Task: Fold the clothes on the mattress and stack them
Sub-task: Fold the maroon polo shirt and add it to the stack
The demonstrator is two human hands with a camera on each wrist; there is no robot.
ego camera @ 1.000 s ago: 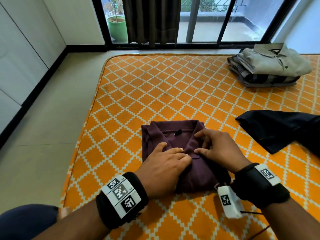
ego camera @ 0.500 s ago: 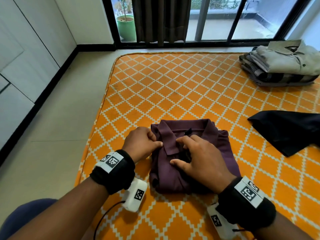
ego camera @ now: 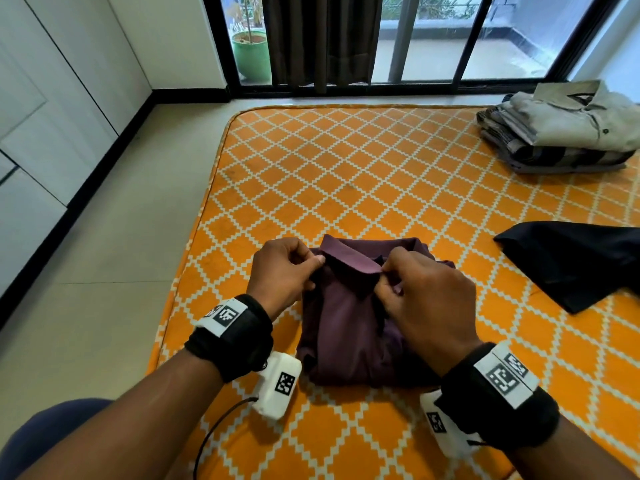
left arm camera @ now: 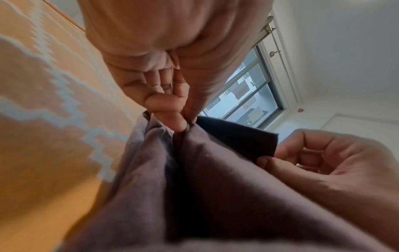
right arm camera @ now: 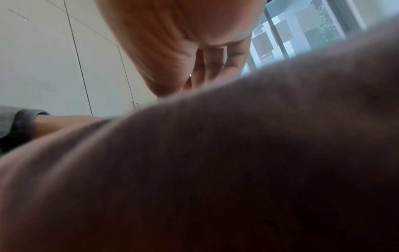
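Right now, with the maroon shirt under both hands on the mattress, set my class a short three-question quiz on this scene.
1. True or false: the left hand lies flat on the mattress.
2. What part of the maroon shirt do both hands pinch?
3. Where is the stack of folded clothes? A: far right corner of the mattress. B: on the floor.

Key: 1 false, it pinches cloth, as does the right hand. 2 the collar. 3 A.
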